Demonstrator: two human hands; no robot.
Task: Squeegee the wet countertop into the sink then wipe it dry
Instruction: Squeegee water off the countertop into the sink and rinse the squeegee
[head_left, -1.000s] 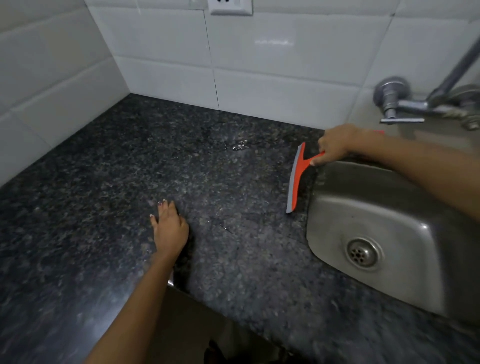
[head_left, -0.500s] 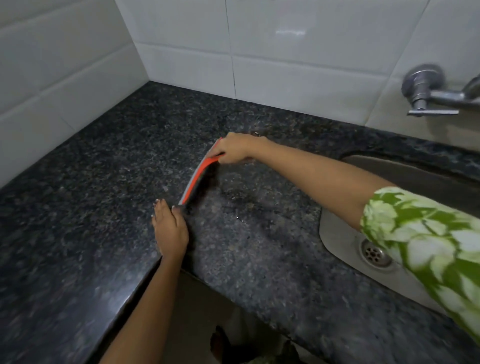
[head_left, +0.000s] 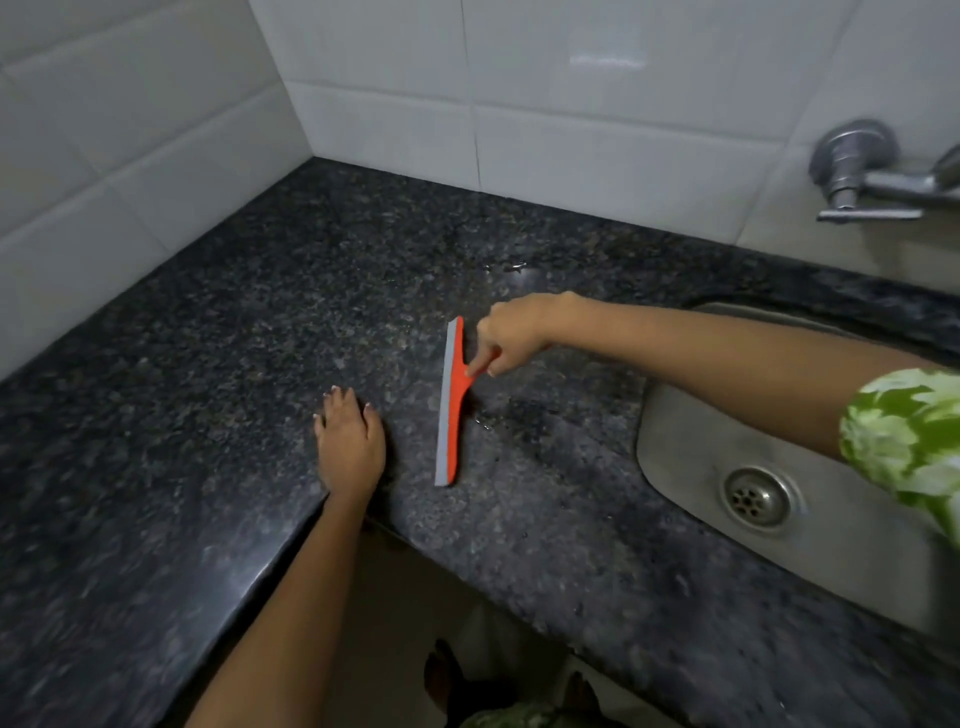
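An orange squeegee (head_left: 453, 402) with a grey rubber blade stands on the dark speckled granite countertop (head_left: 218, 364), its blade running front to back. My right hand (head_left: 511, 332) grips its short handle from the right side. My left hand (head_left: 349, 441) lies flat on the countertop near the front edge, just left of the blade, holding nothing. The steel sink (head_left: 691, 426) with its round drain (head_left: 756, 496) sits to the right. Small water patches glisten right of the blade (head_left: 488, 423) and near the back (head_left: 511, 267).
White tiled walls (head_left: 597, 135) close the back and left sides. A metal tap (head_left: 857, 176) juts from the wall above the sink. The countertop's front edge (head_left: 291, 551) curves inward, with the floor and my feet below it.
My right hand carried the squeegee from the sink's edge leftward to beside my left hand, then drew it back rightward a little. My left hand stayed planted.
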